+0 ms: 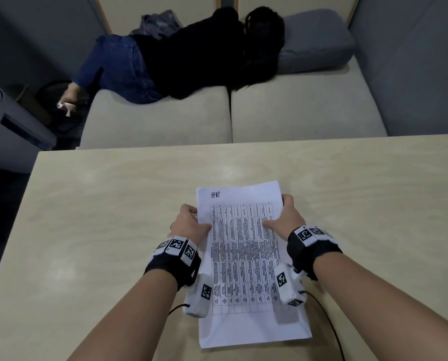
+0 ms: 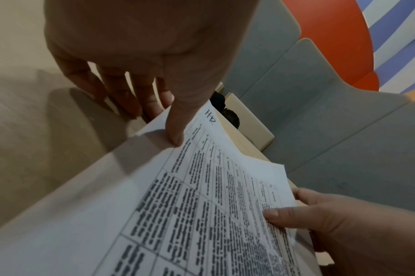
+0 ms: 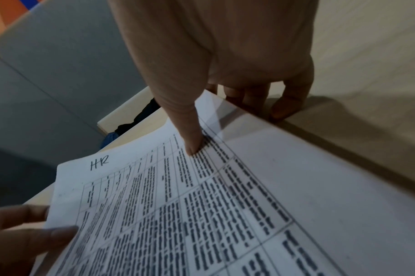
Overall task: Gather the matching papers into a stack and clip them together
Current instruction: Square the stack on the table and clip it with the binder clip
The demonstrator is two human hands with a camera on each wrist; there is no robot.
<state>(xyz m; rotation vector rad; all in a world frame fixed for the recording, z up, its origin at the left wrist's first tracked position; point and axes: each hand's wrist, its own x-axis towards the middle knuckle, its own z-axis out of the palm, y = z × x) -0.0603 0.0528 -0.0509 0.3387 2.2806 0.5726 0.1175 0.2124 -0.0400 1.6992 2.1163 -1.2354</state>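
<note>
Hands [image 1: 191,222] [image 1: 288,217] pinch papers [image 1: 243,256] (thumbs on top), fingers [image 2: 130,100] curled beneath.

The pale wood-grain counter [image 1: 113,230] fills the near half of the head view. Near its middle, towards the near edge, is the white printed paper stack with a table grid and "HR" handwritten at its top [image 1: 243,256], its long sides running away from the person. The left hand [image 1: 190,224] is at the stack's left edge and the right hand [image 1: 285,217] at its right edge, each with the thumb on top of the sheet and the fingers at the edge or under it. Beyond the counter's far edge stands a beige cushioned sofa [image 1: 295,113]. A person in a black top and blue jeans [image 1: 191,56] lies across the sofa's back part, with a grey cushion [image 1: 316,43] to the right of them.
</note>
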